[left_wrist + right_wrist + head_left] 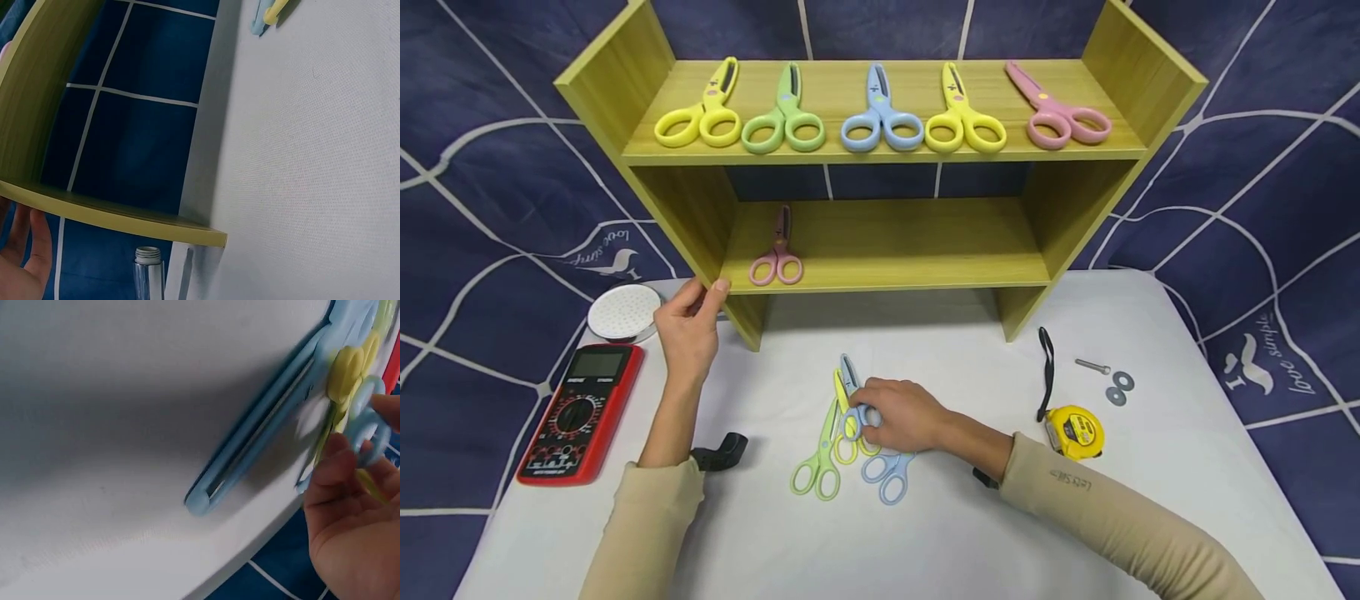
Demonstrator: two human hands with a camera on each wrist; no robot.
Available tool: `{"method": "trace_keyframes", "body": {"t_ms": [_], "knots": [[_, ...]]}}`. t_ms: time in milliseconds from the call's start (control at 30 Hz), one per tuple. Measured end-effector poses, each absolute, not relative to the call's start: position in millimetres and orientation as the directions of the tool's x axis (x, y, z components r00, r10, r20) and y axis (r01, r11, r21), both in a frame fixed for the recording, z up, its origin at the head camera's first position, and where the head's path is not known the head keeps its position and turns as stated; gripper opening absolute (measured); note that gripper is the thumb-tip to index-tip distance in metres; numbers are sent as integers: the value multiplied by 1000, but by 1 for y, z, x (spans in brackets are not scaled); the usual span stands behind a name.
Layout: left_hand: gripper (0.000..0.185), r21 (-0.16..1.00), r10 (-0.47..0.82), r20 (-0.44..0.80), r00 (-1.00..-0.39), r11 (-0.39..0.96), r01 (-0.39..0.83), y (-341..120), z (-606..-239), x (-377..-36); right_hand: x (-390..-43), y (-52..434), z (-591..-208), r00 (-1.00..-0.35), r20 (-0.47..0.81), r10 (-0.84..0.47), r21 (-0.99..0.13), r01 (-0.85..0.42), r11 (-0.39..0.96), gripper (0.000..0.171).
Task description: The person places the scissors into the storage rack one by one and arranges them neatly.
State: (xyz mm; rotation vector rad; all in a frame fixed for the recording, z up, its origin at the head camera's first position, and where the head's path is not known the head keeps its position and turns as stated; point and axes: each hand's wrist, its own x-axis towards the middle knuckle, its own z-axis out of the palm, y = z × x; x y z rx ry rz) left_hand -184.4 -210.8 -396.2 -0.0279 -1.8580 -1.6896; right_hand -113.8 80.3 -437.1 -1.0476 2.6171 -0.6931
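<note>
My right hand (906,414) pinches the handle loops of a pair of blue scissors (848,375), above a small pile on the table. In that pile lie yellow scissors (846,451), green scissors (823,457) and a second pair of blue scissors (891,477), whose upper part my hand hides. The right wrist view shows the held blue loops (369,428) between thumb and fingers. At the wooden shelf's (887,283) left side, my left hand (688,329) grips the panel edge. Small pink scissors (781,250) lie near it on the lower board.
Several yellow, green, blue and pink scissors (880,117) line the upper board. On the left are a red multimeter (580,417) and a shower head (623,312). A yellow tape measure (1075,432), a bolt (1092,366) and washers (1116,396) lie right.
</note>
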Motion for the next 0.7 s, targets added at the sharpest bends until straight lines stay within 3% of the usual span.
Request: {"method": "trace_keyframes", "body": {"t_ms": [167,267,333,433,533,600,700], "knots": [[22,895,-381,447,-810,175,411,-211,-396,-184,-111,84,-438,-747,30,-665,-499,-587,637,43],[22,896,-383,443,-810,165,413,-210,-397,-184,-108,88,-439,-738,170,-653,-511,-633,582,42],[22,897,-386,442,-810,160,412,-210,-397,-184,-104,90,-437,-676,319,-664,-479,-720,503,40],[22,898,-385,440,-811,156,412,-210,-397,-184,-99,89,-430,-506,559,-657,-330,-863,383,36],[22,896,-386,442,-809,162,412,-211,-397,-185,-98,85,-419,-364,717,-595,-176,-920,351,34],[22,896,-388,444,-808,173,410,-211,-397,-185,-100,83,-412,-339,771,-539,-143,-917,372,33],[22,896,-388,444,-808,184,404,-211,-397,-184,-106,82,-403,-371,800,-471,-174,-895,410,31]]}}
